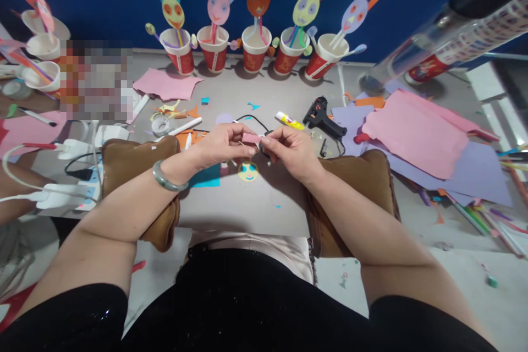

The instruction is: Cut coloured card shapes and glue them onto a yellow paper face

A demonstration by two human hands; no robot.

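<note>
Above the table's middle, a small folded piece of pink paper [252,138] spans my two hands. My left hand [225,146], with a bangle on its wrist, pinches its left end. The fingertips of my right hand [289,151] are closed at its right end. Something dark shows beside the right fingers, too hidden to name. Just below the hands lies a yellow paper face [248,171] with blue eyes and a blue mouth. A blue paper sheet [206,175] is partly under my left wrist. Beyond my right hand are a glue stick [290,120] and a black glue gun [325,118].
Several red-and-white paper cups [256,50] with paper rabbits line the back. Pink paper [418,131] and purple sheets lie at right, near a tall clear bottle [406,47]. Brown cushions [355,184] flank the front edge. At left are tape [160,125] and a power strip [88,184].
</note>
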